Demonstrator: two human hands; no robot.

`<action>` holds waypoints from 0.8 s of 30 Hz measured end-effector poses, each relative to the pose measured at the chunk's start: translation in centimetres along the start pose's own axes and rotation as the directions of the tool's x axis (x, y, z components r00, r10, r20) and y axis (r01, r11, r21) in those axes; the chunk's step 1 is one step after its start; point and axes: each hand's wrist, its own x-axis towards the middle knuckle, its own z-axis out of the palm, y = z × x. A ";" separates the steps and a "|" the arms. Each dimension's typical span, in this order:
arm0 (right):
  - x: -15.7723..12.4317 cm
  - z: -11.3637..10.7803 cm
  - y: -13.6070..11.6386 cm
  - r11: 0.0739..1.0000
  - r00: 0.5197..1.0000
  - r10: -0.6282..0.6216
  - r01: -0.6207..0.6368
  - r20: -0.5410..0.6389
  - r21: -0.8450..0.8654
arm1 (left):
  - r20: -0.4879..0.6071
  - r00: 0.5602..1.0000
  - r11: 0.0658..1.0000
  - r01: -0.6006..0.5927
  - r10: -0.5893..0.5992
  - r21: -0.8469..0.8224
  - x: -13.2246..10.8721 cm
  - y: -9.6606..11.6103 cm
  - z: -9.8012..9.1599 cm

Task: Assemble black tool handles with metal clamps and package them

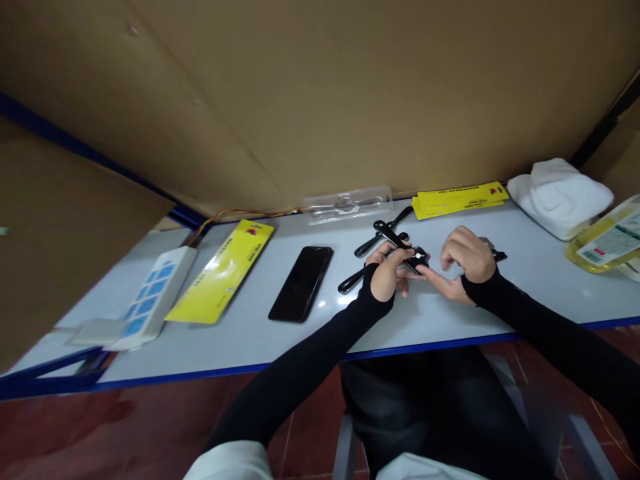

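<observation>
My left hand (pixel 386 275) grips a small black watch body (pixel 416 260) just above the white table (pixel 250 333). A black strap (pixel 393 236) sticks up and away from it. My right hand (pixel 463 263) is curled, its fingertips touching the watch body from the right; a small dark part shows behind it. Two more black straps (pixel 370 245) (pixel 351 281) lie on the table beside my left hand. Both arms wear black sleeves.
A black phone (pixel 301 283) lies left of the hands. Further left are a yellow card (pixel 223 272) and a white-blue box (pixel 150 297). At the back lie a clear plastic tray (pixel 349 203), yellow cards (pixel 459 199), a white cloth (pixel 560 195) and a yellow-liquid bottle (pixel 607 241).
</observation>
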 end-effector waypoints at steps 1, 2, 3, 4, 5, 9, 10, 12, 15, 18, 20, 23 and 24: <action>0.0 0.0 -0.1 1.000 1.000 0.008 -0.008 0.019 0.001 | -0.009 1.000 1.000 -0.006 0.006 0.000 0.0 0.0 0.0; 0.1 0.0 -0.2 1.000 1.000 0.006 -0.006 0.029 0.005 | -0.019 1.000 1.000 -0.009 0.009 0.000 0.0 0.0 0.0; 0.1 0.0 -0.2 1.000 0.999 -0.011 0.011 0.034 0.017 | -0.025 1.000 1.000 -0.009 0.009 -0.002 0.0 0.0 0.0; 0.1 0.1 -0.3 0.999 0.999 -0.036 0.035 0.031 0.034 | -0.026 1.000 1.000 -0.002 0.002 -0.006 0.1 0.0 0.0; 0.1 0.1 -0.4 0.997 0.998 -0.054 0.053 0.021 0.053 | -0.019 1.000 1.000 0.011 -0.011 -0.010 0.1 0.0 0.0; 0.1 0.1 -0.4 0.998 1.000 0.020 -0.020 0.013 0.059 | -0.010 0.999 0.999 0.036 -0.036 -0.011 0.2 0.1 -0.1; 0.1 0.1 -0.4 0.998 0.999 0.033 -0.034 0.015 0.047 | -0.020 0.999 1.000 0.029 -0.029 -0.009 0.2 0.1 -0.1; 0.1 0.2 -0.5 0.998 1.000 -0.002 0.001 0.016 0.061 | -0.033 0.999 1.000 0.015 -0.016 -0.010 0.4 0.0 -0.1; -0.1 0.3 -0.6 0.983 0.998 -0.064 0.063 0.001 0.171 | -0.023 1.000 1.000 0.021 -0.021 -0.008 0.4 -0.1 -0.2; -0.3 0.3 -0.6 0.975 0.997 0.063 -0.069 0.034 0.210 | 0.000 0.999 0.999 0.043 -0.043 0.000 0.4 -0.2 -0.3; -0.4 0.4 -0.2 0.970 0.989 0.145 -0.148 0.033 0.192 | 0.025 0.998 0.998 0.056 -0.056 0.000 0.2 -0.1 -0.3; -0.5 0.7 0.9 0.979 0.993 0.117 -0.119 0.020 0.167 | 0.049 0.997 0.998 0.059 -0.059 0.000 0.0 0.0 -0.2; -0.4 0.8 1.2 0.982 0.996 0.090 -0.092 0.020 0.162 | 0.043 0.998 0.999 0.054 -0.054 0.000 0.0 0.0 -0.2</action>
